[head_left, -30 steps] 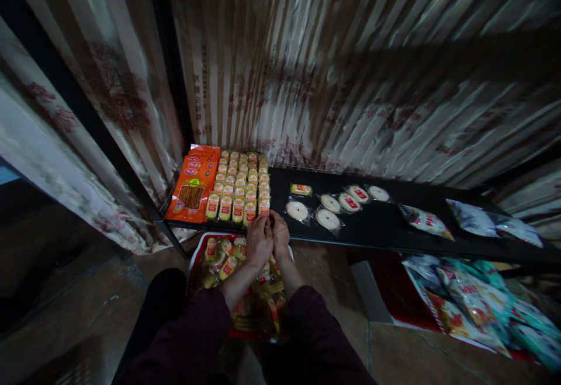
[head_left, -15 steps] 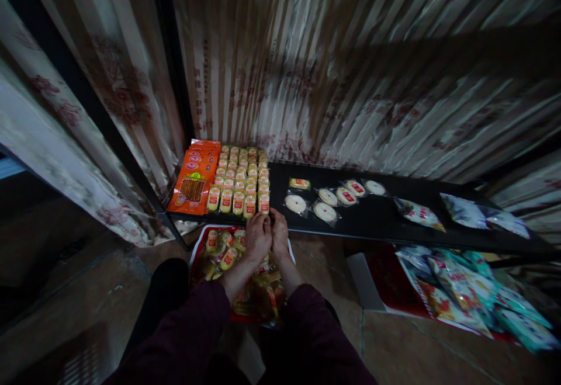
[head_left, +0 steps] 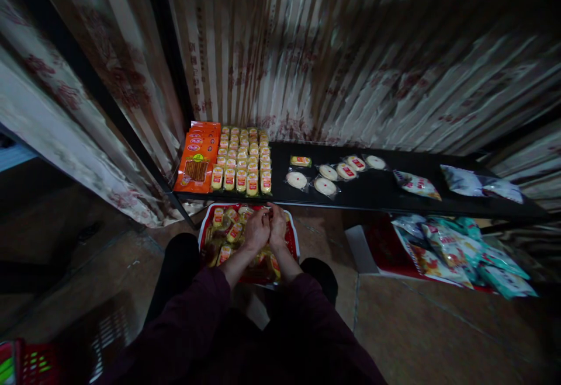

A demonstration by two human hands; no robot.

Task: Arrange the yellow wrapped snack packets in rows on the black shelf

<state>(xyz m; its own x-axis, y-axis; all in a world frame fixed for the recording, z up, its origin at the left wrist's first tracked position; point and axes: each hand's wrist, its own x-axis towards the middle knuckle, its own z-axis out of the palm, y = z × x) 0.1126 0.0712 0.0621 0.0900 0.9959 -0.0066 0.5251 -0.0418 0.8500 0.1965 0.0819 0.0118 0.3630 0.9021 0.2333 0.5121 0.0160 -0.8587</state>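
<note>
My left hand (head_left: 257, 228) and my right hand (head_left: 277, 225) are close together over the red basket with a white rim (head_left: 296, 238). Their fingers are curled toward each other, and anything between them is too dark to make out. Small yellow wrapped cakes (head_left: 234, 232) fill the basket. Rows of the same yellow cakes (head_left: 241, 180) stand on the black shelf (head_left: 280, 193), just beyond my hands. Orange snack packets (head_left: 197, 160) lie overlapped at the left of these rows.
Round white wrapped cakes (head_left: 325, 186) and one yellow cake (head_left: 300, 161) lie farther right on the shelf, then a few bags (head_left: 417, 185). Below stands a box (head_left: 363, 249) with several snack bags (head_left: 451, 248). A red crate (head_left: 37, 364) is at the lower left. Curtains hang behind.
My hands have drawn back from the front cake row to over the basket. The front-right cake now shows fully. The whole view has shifted, with the shelf appearing higher.
</note>
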